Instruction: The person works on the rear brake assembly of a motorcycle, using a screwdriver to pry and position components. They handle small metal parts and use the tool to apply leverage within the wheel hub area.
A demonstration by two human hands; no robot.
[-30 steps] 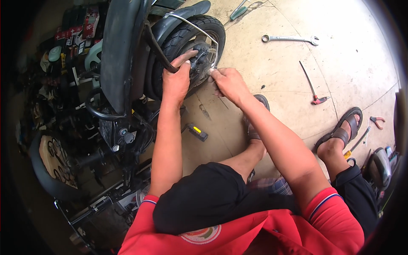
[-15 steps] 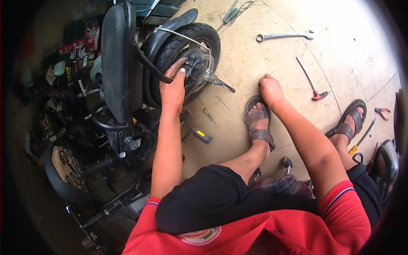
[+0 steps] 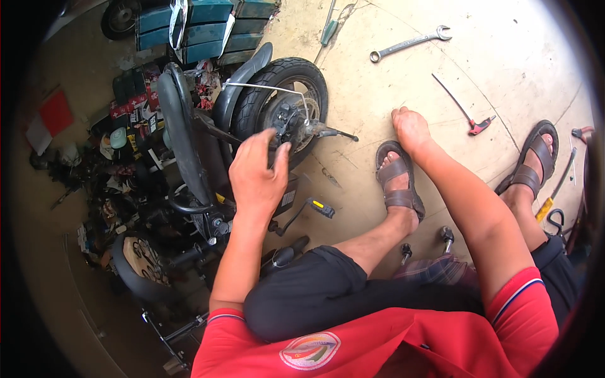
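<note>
Though apart from wheel (image 3: 277,112), sandalled foot (image 3: 396,181) near hands (image 3: 413,131), wrench (image 3: 409,45) beyond.

I read the tyre (image 3: 255,104) as black, the fender (image 3: 247,74) as dark grey and the bent rod (image 3: 266,87) as silver. The pedal (image 3: 325,210) shows black with a bright yellow strip. On the floor (image 3: 362,82), beige with darker joint lines, I log the wrench (image 3: 404,46) as silver; the T-handle key (image 3: 481,125) carries a red-and-black grip, the screwdriver (image 3: 328,32) a green one. Sandals (image 3: 398,169): dark brown. Shorts (image 3: 302,293): black. Shirt (image 3: 378,343): red, sleeve edges banded white and dark blue, with a mainly white, multicoloured oval badge (image 3: 310,351). I register dark plaid with paler lines on the cloth (image 3: 435,269). Drawers (image 3: 206,33): teal.
</note>
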